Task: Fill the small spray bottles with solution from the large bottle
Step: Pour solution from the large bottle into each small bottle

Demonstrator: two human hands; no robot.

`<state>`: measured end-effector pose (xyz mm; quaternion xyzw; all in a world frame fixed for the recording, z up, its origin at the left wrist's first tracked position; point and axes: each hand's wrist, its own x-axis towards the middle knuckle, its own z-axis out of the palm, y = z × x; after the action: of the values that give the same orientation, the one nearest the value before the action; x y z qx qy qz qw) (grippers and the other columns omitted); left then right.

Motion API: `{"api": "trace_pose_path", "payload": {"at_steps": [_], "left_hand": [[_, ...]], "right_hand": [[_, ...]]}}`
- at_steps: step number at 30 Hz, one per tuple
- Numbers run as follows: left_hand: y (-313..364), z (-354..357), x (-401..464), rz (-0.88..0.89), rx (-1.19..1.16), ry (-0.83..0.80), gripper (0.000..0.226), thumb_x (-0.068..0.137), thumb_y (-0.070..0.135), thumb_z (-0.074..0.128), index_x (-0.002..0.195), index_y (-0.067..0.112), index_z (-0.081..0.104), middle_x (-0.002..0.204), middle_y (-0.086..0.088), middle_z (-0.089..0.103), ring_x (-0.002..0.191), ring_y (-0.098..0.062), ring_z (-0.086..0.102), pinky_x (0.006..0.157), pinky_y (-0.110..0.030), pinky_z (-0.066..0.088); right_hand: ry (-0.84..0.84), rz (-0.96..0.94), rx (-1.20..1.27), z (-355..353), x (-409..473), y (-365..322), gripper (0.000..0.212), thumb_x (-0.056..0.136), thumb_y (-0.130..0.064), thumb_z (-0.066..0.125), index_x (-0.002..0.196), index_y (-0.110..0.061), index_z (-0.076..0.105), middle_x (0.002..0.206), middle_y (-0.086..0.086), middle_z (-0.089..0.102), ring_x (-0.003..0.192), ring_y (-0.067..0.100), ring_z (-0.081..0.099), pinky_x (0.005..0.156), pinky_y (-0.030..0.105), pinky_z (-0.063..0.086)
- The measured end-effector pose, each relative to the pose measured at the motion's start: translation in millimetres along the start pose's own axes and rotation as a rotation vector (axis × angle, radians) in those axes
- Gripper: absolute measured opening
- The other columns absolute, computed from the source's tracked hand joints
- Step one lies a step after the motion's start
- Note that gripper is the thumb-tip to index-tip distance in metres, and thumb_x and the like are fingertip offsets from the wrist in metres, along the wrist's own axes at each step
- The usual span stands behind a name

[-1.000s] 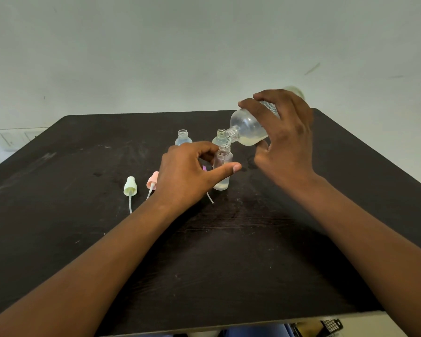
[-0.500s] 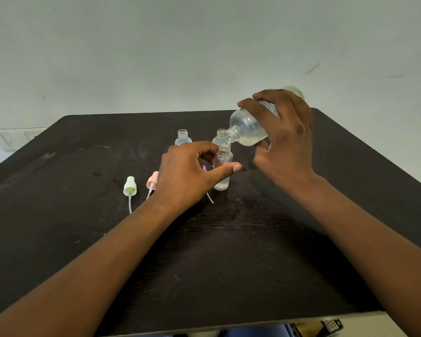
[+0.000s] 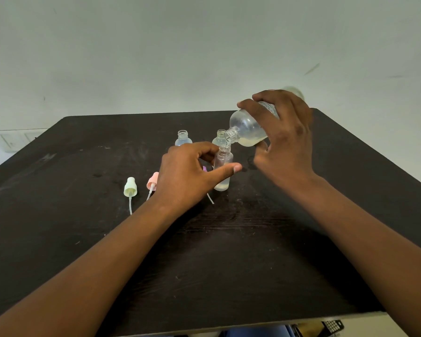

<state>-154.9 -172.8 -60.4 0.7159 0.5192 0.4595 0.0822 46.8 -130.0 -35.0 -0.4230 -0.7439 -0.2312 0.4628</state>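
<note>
Mid-pour, toward the far right part of the dark surface [image 3: 253,251]. Right hand [image 3: 283,139] wrapped over the barrel of the large bottle [image 3: 247,130], tipped neck-down to the left, mouth just above the open neck of the pinkish small spray bottle [image 3: 223,170]. Left hand [image 3: 192,173] pinching that small bottle between thumb in front and curled fingers behind, steadying it upright on the surface. Only a shallow pool of pale solution at its base, so judged early in this fill.

Handling, as a judgement: large bottle looks like thin translucent plastic, partly full, so light but top-shifting as liquid slides toward the neck; best held around the mid-barrel, as now, not squeezed hard or the stream would surge. Small bottle looks light, rigid and narrow-based, easy to knock over; grip at mid-body, below the neck, keeping fingers clear of the mouth. Wet plastic likely slippery if anything dribbles.

2 more uncapped small bottles behind: a bluish bottle [image 3: 183,138] and a clear bottle [image 3: 219,137], nearer the far edge. Pale green spray cap [image 3: 130,187] and pink spray cap [image 3: 153,181] lying with dip tubes toward the near edge, left of the left hand; a purple cap mostly hidden beneath it.
</note>
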Motion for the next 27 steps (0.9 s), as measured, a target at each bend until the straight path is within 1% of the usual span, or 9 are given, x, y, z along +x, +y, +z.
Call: {"api": "trace_pose_path", "payload": {"at_steps": [4, 8, 11, 15, 21, 27], "left_hand": [[0.1, 0.3, -0.4, -0.002, -0.003, 0.000, 0.051, 0.076, 0.068, 0.078, 0.108, 0.028, 0.082, 0.089, 0.017, 0.077, 0.071, 0.010, 0.063, 0.067, -0.013, 0.046], [-0.8, 0.3, -1.0, 0.003, -0.008, 0.001, 0.051, 0.077, 0.067, 0.079, 0.108, 0.028, 0.082, 0.088, 0.018, 0.076, 0.072, 0.011, 0.064, 0.067, -0.013, 0.048], [-1.4, 0.2, -0.8, 0.009, 0.002, -0.001, 0.052, 0.077, 0.068, 0.077, 0.110, 0.028, 0.082, 0.089, 0.018, 0.076, 0.074, 0.011, 0.064, 0.067, -0.011, 0.046], [-2.1, 0.4, -0.6, 0.006, 0.001, -0.002, 0.053, 0.076, 0.069, 0.077, 0.110, 0.028, 0.082, 0.090, 0.018, 0.076, 0.073, 0.013, 0.063, 0.067, -0.012, 0.047], [-1.8, 0.5, -0.6, 0.007, 0.000, 0.015, 0.048, 0.077, 0.065, 0.081, 0.106, 0.028, 0.083, 0.086, 0.018, 0.076, 0.069, 0.012, 0.062, 0.066, -0.012, 0.045], [-0.9, -0.2, -1.3, 0.006, -0.010, 0.011, 0.048, 0.077, 0.066, 0.080, 0.104, 0.027, 0.083, 0.086, 0.018, 0.076, 0.073, 0.011, 0.064, 0.068, -0.016, 0.049]], "right_hand": [[0.004, -0.002, -0.002, 0.3, -0.5, -0.4, 0.074, 0.064, 0.001, 0.058, 0.133, -0.022, 0.068, 0.135, 0.007, 0.063, 0.130, 0.031, 0.052, 0.111, 0.048, 0.041], [-0.001, -0.003, -0.002, 0.3, -0.9, -1.0, 0.075, 0.063, 0.001, 0.058, 0.133, -0.023, 0.068, 0.135, 0.006, 0.063, 0.130, 0.030, 0.052, 0.111, 0.049, 0.041], [0.005, -0.003, -0.004, 0.4, -0.9, -1.3, 0.074, 0.064, 0.001, 0.057, 0.133, -0.023, 0.068, 0.135, 0.006, 0.063, 0.130, 0.030, 0.053, 0.111, 0.049, 0.041], [0.009, -0.002, 0.000, 0.3, -0.4, -1.9, 0.074, 0.064, 0.001, 0.056, 0.133, -0.023, 0.069, 0.135, 0.006, 0.063, 0.130, 0.031, 0.053, 0.111, 0.049, 0.041], [0.013, -0.001, 0.004, 1.9, -1.2, -2.2, 0.075, 0.063, 0.002, 0.057, 0.133, -0.023, 0.069, 0.135, 0.005, 0.063, 0.131, 0.029, 0.051, 0.112, 0.046, 0.040], [0.010, -0.002, 0.008, 0.9, -0.7, -3.0, 0.075, 0.063, 0.003, 0.057, 0.132, -0.023, 0.069, 0.134, 0.005, 0.063, 0.130, 0.029, 0.051, 0.111, 0.048, 0.040]]}}
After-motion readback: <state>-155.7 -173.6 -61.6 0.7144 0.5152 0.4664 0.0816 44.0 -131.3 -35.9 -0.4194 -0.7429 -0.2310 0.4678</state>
